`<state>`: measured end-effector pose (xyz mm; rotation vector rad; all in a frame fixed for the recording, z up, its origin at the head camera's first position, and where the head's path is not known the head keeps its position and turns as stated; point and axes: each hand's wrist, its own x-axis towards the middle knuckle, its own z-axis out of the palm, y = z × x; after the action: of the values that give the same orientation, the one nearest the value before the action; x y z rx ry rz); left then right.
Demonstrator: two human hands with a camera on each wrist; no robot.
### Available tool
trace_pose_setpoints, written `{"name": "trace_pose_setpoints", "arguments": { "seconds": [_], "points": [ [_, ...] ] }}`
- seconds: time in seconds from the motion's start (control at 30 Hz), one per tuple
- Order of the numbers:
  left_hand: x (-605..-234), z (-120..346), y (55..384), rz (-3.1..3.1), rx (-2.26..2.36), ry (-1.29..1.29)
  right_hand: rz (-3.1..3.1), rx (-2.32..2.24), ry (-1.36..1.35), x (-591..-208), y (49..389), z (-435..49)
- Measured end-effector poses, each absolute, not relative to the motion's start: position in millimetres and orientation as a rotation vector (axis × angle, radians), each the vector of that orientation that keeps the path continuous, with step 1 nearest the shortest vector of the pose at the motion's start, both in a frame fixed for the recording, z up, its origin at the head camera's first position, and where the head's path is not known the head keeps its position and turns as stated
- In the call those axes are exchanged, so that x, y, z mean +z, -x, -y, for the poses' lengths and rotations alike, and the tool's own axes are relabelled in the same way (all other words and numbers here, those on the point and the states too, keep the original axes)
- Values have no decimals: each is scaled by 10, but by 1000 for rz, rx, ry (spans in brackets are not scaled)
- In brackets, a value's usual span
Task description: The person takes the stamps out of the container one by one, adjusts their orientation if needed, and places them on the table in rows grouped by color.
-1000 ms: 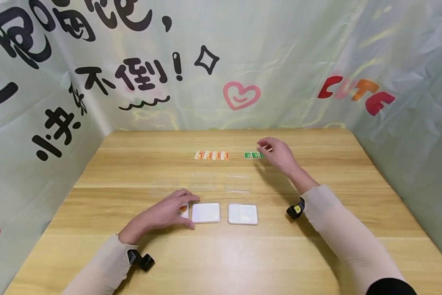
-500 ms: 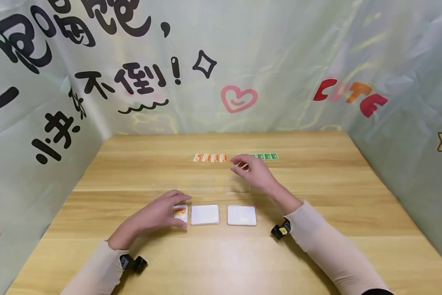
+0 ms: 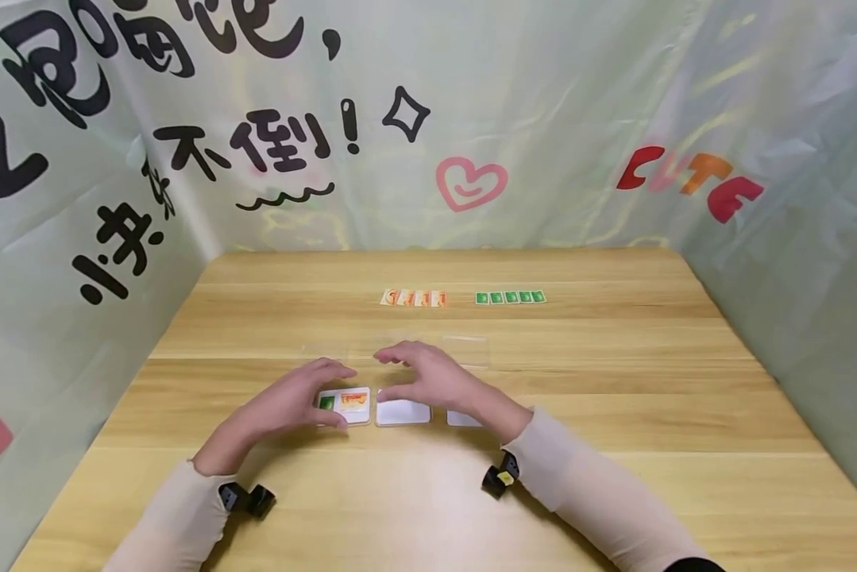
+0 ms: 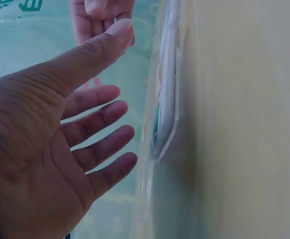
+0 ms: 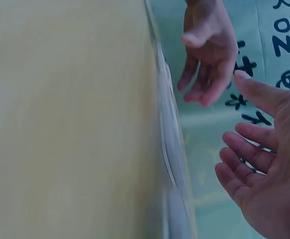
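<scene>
My left hand hovers over the left end of a flat, white rounded case, thumb and fingers spread and holding nothing. On that case lie a small green card and an orange-and-white card. Side-on in the left wrist view, the white case stands apart from the loose fingers. My right hand is over the middle white case, its fingers apart with nothing between them. A third white case is partly hidden under the right hand and wrist.
Behind the cases lie clear plastic covers, partly hidden by the hands. Farther back on the wooden table are a row of orange cards and a row of green cards. A printed curtain encloses the table.
My right hand has come from the green row back toward me and left, to above the middle case. My left hand has drawn slightly left, uncovering the cards on the left case.
</scene>
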<state>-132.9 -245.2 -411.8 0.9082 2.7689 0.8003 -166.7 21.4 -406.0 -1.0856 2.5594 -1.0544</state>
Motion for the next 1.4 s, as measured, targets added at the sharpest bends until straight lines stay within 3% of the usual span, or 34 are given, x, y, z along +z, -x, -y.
{"name": "trace_pose_setpoints", "arguments": {
  "seconds": [0.7,1.4],
  "points": [
    [-4236,2509,1266,-2815,885,-908,-2571,-853,1294,-4383,1582,118],
    [-4303,2441,1301,-2832,878,-952,-2692,-673,1250,-4390,1553,121]
  ]
}}
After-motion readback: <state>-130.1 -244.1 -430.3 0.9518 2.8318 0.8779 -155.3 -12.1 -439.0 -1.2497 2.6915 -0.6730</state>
